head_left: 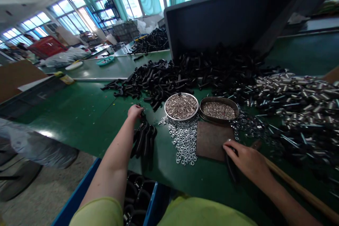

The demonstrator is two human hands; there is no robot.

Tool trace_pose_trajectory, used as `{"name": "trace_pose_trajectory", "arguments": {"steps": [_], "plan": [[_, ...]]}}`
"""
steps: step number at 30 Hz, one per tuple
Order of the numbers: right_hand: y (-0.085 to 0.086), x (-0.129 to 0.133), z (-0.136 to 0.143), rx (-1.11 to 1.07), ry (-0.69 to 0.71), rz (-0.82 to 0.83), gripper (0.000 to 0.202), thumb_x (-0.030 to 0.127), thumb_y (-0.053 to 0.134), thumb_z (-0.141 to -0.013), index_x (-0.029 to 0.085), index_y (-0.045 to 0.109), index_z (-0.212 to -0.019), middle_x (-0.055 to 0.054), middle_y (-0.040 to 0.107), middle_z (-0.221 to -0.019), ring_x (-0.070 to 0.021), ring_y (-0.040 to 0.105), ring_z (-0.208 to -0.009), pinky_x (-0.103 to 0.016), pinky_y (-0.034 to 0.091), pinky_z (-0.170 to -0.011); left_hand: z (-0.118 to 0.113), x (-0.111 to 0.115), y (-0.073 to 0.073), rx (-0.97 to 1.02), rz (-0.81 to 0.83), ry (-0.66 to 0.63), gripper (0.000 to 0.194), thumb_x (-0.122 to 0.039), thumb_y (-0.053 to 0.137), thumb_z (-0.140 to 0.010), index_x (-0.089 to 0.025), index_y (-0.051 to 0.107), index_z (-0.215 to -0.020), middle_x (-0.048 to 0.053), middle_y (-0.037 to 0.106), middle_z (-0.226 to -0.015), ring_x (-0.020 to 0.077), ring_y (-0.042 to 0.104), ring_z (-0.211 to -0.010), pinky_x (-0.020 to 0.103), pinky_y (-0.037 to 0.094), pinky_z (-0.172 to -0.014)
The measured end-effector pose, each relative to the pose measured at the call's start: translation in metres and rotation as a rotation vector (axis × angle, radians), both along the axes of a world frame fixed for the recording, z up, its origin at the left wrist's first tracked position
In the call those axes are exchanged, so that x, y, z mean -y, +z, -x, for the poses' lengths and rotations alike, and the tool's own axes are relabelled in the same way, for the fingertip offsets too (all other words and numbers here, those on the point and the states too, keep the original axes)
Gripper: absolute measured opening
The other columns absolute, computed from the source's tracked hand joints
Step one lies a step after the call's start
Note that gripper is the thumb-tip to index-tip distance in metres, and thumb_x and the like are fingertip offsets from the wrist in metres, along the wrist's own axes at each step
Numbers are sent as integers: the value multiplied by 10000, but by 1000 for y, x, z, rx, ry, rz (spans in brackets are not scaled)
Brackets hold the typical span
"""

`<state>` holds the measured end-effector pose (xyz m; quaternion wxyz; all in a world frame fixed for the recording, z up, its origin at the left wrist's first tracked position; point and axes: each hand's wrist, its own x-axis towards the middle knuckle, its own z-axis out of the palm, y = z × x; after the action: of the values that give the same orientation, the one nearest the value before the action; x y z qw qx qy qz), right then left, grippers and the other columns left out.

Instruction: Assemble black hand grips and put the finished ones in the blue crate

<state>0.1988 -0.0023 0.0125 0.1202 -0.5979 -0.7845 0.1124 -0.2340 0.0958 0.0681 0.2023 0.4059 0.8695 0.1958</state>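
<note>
My left hand (135, 111) reaches forward, fingers closed at a dark part whose shape is mostly hidden. Just below it lies a bunch of black curved handles (144, 139). At the right edge of a flat brown plate (212, 139), my right hand (247, 157) is closed, thumb and forefinger together, on a black curved handle (231, 169) that hangs down beside the plate. Left of the plate, loose metal nuts (185, 143) are spread on the green table. Behind them stand a round dish of small metal pins (181, 106) and an oval tin of tiny metal pieces (218, 110).
A large grey bin (233, 14) lies tipped behind a heap of black parts (156, 77). Shiny metal cylinders (304, 95) and bolts are piled at right. A wooden stick (299, 189) lies under my right forearm. A blue crate (153, 201) stands below the table edge.
</note>
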Motion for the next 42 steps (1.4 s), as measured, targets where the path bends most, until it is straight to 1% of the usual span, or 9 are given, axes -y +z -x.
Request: {"name": "trace_pose_trajectory", "arguments": {"steps": [4, 7, 10, 14, 17, 26, 35, 39, 42], "plan": [[6, -3, -4, -305, -28, 103, 277, 421, 454, -858, 253, 671, -897, -26, 729, -887, -234, 688, -785, -311, 503, -667, -20, 10, 20, 242, -270, 19, 428, -184, 524, -766, -185, 392, -1173, 30, 623, -814, 124, 619, -649, 254, 505, -618], [20, -2, 4, -572, -32, 130, 308, 433, 461, -856, 218, 675, -908, -49, 720, -877, -230, 671, -836, -306, 509, -689, -66, 37, 27, 834, -556, -98, 488, -132, 506, -688, -196, 417, -1163, 19, 606, -841, 116, 604, -686, 246, 504, -627], [36, 3, 20, -750, -65, 162, 335, 446, 471, -856, 190, 680, -913, -47, 694, -735, -218, 661, -743, -290, 503, -599, -134, 77, 17, 1288, -427, -261, 408, -181, 582, -667, -152, 518, -1069, -19, 532, -721, 61, 486, -542, 174, 404, -480], [52, 13, 36, -878, -95, 142, 319, 438, 495, -851, 186, 687, -887, -43, 674, -692, -208, 651, -718, -277, 499, -579, -209, 119, -1, 1412, -183, -343, 542, -225, 760, -592, -180, 481, -1054, -91, 423, -608, 16, 333, -425, 142, 223, -375], [57, 19, 39, -892, -74, 80, 282, 413, 503, -852, 200, 686, -856, -44, 699, -790, -200, 655, -766, -273, 506, -630, -235, 131, -4, 1434, -107, -351, 602, -260, 812, -540, -204, 458, -1025, -101, 409, -618, 13, 323, -440, 141, 196, -383], [51, 26, 36, -684, 37, -56, 218, 344, 495, -858, 216, 653, -779, -12, 694, -718, -171, 649, -665, -254, 483, -636, -246, 134, 4, 1161, -167, -473, 547, -232, 797, -544, -187, 484, -990, -33, 520, -787, 74, 467, -628, 193, 377, -540], [46, 16, 16, -596, 182, -196, 192, 353, 477, -863, 222, 598, -934, -58, 667, -832, -195, 641, -784, -303, 494, -711, -241, 126, -9, 1258, -147, -457, 761, -286, 769, -602, -247, 374, -1251, -54, 543, -736, 60, 452, -480, 204, 406, -463], [34, 11, 15, -715, 25, 295, 376, 481, 343, -913, 192, 582, -943, -3, 599, -606, -156, 580, -535, -262, 458, -496, -237, 126, -7, 932, -351, -578, 898, -181, 778, -568, -273, 325, -1338, 29, 592, -1087, 166, 595, -873, 311, 487, -801], [30, 2, 19, -835, 135, 637, 453, 565, 388, -879, 164, 591, -936, -11, 617, -670, -151, 584, -590, -243, 452, -478, -235, 125, -7, 811, -327, -698, 927, -176, 757, -601, -288, 277, -1385, 34, 579, -1149, 195, 593, -960, 336, 476, -857]]}}
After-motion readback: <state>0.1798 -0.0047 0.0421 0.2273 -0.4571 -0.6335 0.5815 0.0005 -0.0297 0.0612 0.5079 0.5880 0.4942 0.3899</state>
